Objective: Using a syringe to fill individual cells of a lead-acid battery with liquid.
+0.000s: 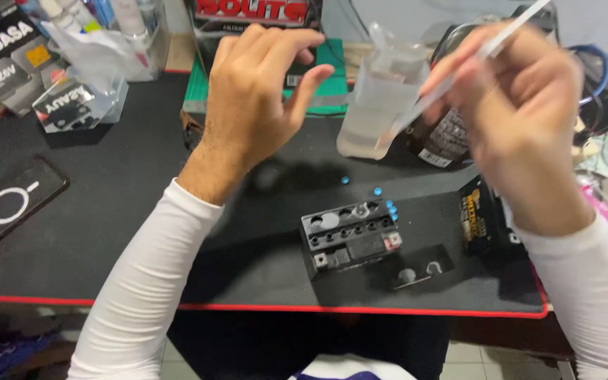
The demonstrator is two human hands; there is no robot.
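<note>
Above the small black battery (352,238) at the middle of the black mat (107,211), I am watching both bare hands hovering: the left hand (258,91) is hanging up and to the battery's left with fingers loosely curled and apart, gripping nothing, while the right hand (522,119) is pinching a thin clear tube (459,74) between closed fingertips, up and to the battery's right. The tube's lower end is dipping toward a clear plastic container of liquid (378,105) standing behind the battery. Its cell holes are lying open, with small blue caps (390,208) scattered beside its far edge. I judge that drips could be falling from the tube onto the mat, or the caps could be rolling off if nudged. A dark bottle (445,137) is crowding the container, and a phone (8,204) is lying far left of the battery.
</note>
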